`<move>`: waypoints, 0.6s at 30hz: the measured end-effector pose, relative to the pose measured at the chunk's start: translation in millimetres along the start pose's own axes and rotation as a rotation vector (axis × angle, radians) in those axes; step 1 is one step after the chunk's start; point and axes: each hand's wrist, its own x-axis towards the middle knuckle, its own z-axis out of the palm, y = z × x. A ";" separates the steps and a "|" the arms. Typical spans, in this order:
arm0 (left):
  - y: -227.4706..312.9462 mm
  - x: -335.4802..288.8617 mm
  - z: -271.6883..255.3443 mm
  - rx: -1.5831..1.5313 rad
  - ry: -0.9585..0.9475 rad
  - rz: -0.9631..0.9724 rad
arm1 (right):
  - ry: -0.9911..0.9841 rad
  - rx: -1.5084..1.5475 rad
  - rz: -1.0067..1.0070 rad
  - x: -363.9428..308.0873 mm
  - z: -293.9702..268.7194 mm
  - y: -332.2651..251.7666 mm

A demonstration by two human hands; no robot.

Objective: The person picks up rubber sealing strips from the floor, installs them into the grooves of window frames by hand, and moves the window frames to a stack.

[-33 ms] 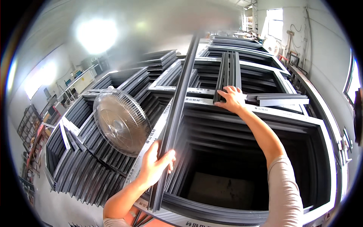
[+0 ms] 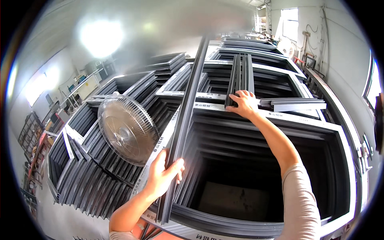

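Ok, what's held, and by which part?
The left hand holds the long bar by its lower part. The right hand is at the near ends of the short bars; grip unclear.

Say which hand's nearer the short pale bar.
Right. The right hand is just left of the pale bar; the left hand is farther, lower left, around the long dark bar.

A white light point(image 2: 102, 38) glares past the far left corner of the frame stack point(image 2: 312, 122). Its inside is dark; the ceiling point(image 2: 192, 18) looks blurry.
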 end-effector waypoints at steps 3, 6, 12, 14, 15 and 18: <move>-0.9 2.4 1.5 0.015 -0.003 0.029 | 0.006 -0.011 0.056 5.0 4.0 7.8; -0.2 1.1 2.6 0.013 -0.002 0.031 | -0.005 -0.042 0.072 10.8 6.9 16.6; 3.2 1.5 8.2 -0.038 -0.052 0.079 | 0.118 -0.026 0.010 -4.5 -23.1 3.1; 9.2 3.3 15.0 -0.145 -0.056 0.094 | 0.261 0.025 -0.172 -16.9 -54.4 -3.6; 11.0 3.8 15.1 -0.119 -0.024 0.092 | 0.301 0.040 -0.278 -21.8 -77.2 -16.2; 38.0 -0.5 19.7 0.244 -0.057 0.184 | 0.479 -0.098 -0.517 -49.5 -189.7 -44.7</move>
